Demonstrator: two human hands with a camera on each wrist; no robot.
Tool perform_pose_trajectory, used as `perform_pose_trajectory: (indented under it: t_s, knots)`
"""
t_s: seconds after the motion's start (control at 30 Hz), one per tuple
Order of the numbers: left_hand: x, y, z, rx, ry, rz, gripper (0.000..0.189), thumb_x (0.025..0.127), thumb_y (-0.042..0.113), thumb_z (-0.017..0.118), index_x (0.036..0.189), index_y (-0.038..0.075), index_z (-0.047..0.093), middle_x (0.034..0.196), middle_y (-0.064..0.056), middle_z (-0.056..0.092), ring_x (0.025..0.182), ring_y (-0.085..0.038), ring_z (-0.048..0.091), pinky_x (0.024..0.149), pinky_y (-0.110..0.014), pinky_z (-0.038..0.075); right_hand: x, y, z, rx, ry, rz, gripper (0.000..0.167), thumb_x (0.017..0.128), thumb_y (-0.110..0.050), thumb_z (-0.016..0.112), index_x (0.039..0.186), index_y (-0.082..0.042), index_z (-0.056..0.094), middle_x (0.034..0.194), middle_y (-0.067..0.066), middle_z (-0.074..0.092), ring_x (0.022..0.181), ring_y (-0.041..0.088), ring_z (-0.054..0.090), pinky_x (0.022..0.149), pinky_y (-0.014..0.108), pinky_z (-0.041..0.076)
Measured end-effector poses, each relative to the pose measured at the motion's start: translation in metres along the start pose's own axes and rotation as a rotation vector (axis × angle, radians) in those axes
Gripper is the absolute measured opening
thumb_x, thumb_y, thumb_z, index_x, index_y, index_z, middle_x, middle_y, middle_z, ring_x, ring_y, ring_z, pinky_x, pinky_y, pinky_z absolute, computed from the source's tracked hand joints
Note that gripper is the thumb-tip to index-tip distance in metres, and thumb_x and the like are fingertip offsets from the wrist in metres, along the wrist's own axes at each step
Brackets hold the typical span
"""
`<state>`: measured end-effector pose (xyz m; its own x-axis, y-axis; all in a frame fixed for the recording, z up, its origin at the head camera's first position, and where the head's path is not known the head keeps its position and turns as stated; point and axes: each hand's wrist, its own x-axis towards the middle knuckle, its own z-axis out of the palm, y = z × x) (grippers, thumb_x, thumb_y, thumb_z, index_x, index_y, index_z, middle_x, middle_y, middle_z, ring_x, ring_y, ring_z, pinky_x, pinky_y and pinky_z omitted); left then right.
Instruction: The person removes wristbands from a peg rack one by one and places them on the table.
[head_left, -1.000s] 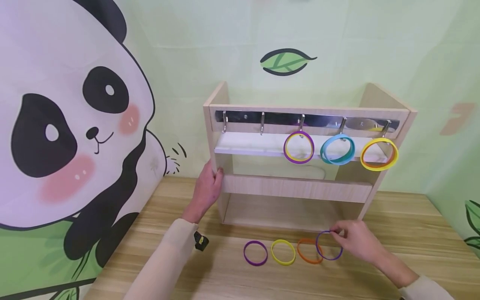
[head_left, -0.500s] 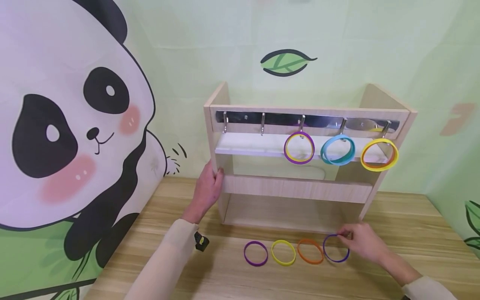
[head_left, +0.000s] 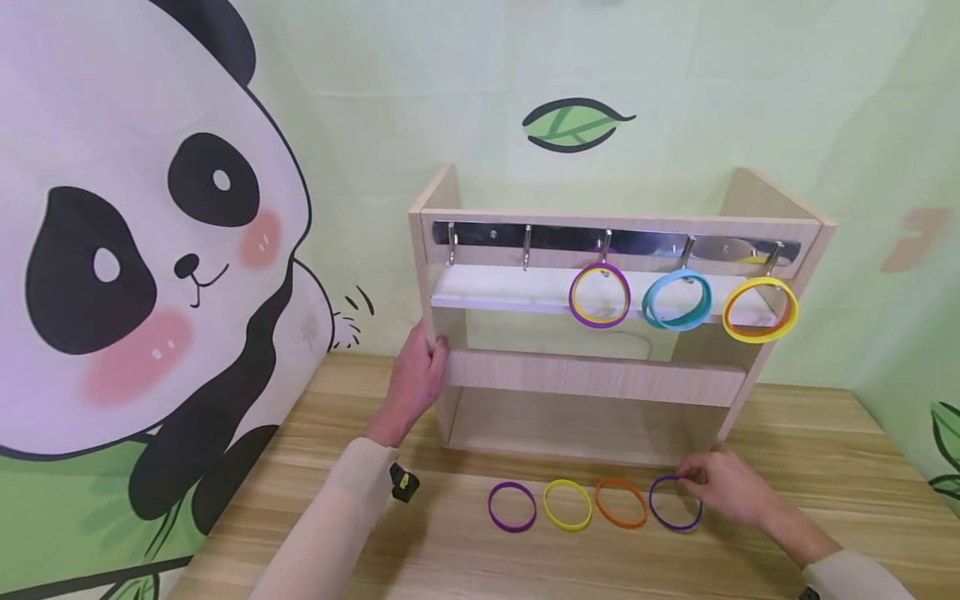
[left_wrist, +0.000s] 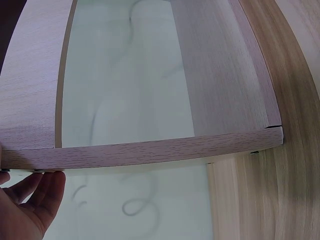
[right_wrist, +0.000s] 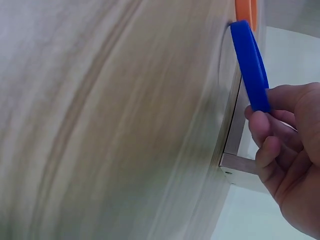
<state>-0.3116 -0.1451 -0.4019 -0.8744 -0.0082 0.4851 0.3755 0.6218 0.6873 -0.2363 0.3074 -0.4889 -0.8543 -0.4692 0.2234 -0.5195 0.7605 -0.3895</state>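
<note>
Forearm slanting in from near right, the right hand sits low over the worktop, its grip pinching a blue wristband. To its left lie an orange wristband, yellow wristband and purple wristband. Toward the worktop's back edge, the left hand clasps a wooden hook rack; its three right hooks carry a purple-yellow pair, blue-teal pair and yellow-orange pair.

Blue ring: shelf behind, nearside free
</note>
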Motion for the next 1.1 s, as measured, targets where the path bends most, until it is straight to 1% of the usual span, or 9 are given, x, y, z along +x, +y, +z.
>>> perform_pose_trajectory:
  t_s: [0.2, 0.37, 0.47, 0.63, 0.77, 0.87, 1.1]
  knots:
    - [-0.001, 0.001, -0.001, 0.001, -0.004, -0.006, 0.047, 0.107, 0.023, 0.044, 0.145, -0.006, 0.05, 0.13, -0.028, 0.062, 0.116, -0.043, 0.062, 0.099, -0.062, 0.055, 0.001, 0.005, 0.002, -0.033, -0.022, -0.031, 0.008, 0.083, -0.002, 0.083, 0.088, -0.003, 0.077, 0.083, 0.004, 0.077, 0.075, 0.019, 0.073, 0.07, 0.034, 0.063]
    - [-0.001, 0.001, -0.001, -0.001, -0.003, -0.006, 0.047, 0.107, 0.022, 0.044, 0.144, -0.006, 0.05, 0.129, -0.028, 0.062, 0.115, -0.043, 0.063, 0.098, -0.062, 0.055, 0.003, 0.005, 0.003, -0.027, -0.027, -0.042, 0.008, 0.084, -0.001, 0.083, 0.088, -0.003, 0.077, 0.083, 0.004, 0.076, 0.075, 0.018, 0.073, 0.069, 0.032, 0.062]
    - [-0.001, 0.002, -0.002, 0.001, -0.002, -0.002, 0.047, 0.107, 0.023, 0.044, 0.144, -0.006, 0.05, 0.13, -0.029, 0.062, 0.118, -0.044, 0.063, 0.1, -0.062, 0.055, 0.004, 0.004, 0.004, -0.022, -0.029, -0.046, 0.008, 0.084, -0.001, 0.082, 0.089, -0.003, 0.077, 0.083, 0.005, 0.077, 0.074, 0.017, 0.073, 0.068, 0.031, 0.062]
    - [-0.001, 0.002, -0.001, 0.002, 0.003, 0.002, 0.048, 0.107, 0.023, 0.044, 0.144, -0.006, 0.05, 0.132, -0.029, 0.062, 0.12, -0.044, 0.062, 0.101, -0.063, 0.054, 0.005, 0.002, 0.004, -0.03, -0.034, -0.034, 0.007, 0.085, -0.003, 0.082, 0.09, -0.004, 0.077, 0.085, 0.005, 0.078, 0.077, 0.019, 0.074, 0.07, 0.034, 0.063]
    - [-0.001, 0.002, -0.002, 0.0, 0.004, 0.006, 0.047, 0.107, 0.022, 0.044, 0.144, -0.006, 0.05, 0.131, -0.029, 0.062, 0.117, -0.044, 0.063, 0.099, -0.062, 0.055, 0.007, 0.002, 0.005, -0.042, -0.016, -0.034, 0.007, 0.085, -0.003, 0.082, 0.09, -0.005, 0.077, 0.088, 0.005, 0.078, 0.081, 0.024, 0.075, 0.074, 0.038, 0.063]
    - [-0.001, 0.002, -0.002, 0.002, 0.001, 0.007, 0.047, 0.107, 0.022, 0.044, 0.144, -0.006, 0.05, 0.131, -0.029, 0.062, 0.117, -0.044, 0.063, 0.099, -0.062, 0.055, 0.007, 0.001, 0.005, -0.039, 0.01, -0.034, 0.008, 0.085, -0.002, 0.082, 0.09, -0.006, 0.077, 0.088, 0.005, 0.078, 0.081, 0.024, 0.075, 0.074, 0.038, 0.063]
    - [-0.001, 0.001, -0.001, 0.0, 0.005, 0.011, 0.047, 0.107, 0.022, 0.044, 0.144, -0.006, 0.05, 0.13, -0.029, 0.062, 0.116, -0.044, 0.063, 0.098, -0.062, 0.055, 0.011, -0.002, 0.003, -0.033, 0.07, -0.065, 0.008, 0.085, -0.002, 0.084, 0.09, -0.006, 0.078, 0.085, 0.003, 0.078, 0.077, 0.018, 0.074, 0.069, 0.033, 0.062]
